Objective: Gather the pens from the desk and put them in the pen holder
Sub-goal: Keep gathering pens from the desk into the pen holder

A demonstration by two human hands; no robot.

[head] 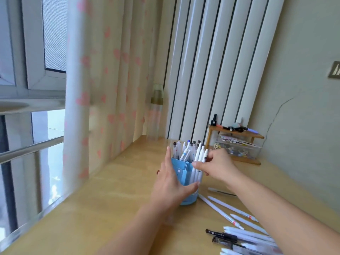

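- Left hand [170, 183] is cupping the blue holder [185, 181], steadying it; right hand [217, 165] is pinching white pens [199, 159] upright at its rim.
- Loose pens [237, 220] are lying on the desk [114, 199], slanted, under the right forearm, the nearer arm.

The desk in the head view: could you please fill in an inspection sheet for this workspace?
Surface: light wooden desk, bare on the near left.
Job's things: blue and clear pen holder upright, already full of pens; loose pens, white and black, lying on the desk to its right.
Clutter: small wooden shelf at the back with small items on top and a clear box beneath.
Grippers: left hand cupped around the holder; right hand at the rim, its fingers on white pens standing in the holder.
Cables: nothing seen.
Surroundings: heart-print curtain and window to the left, white ribbed radiator behind.
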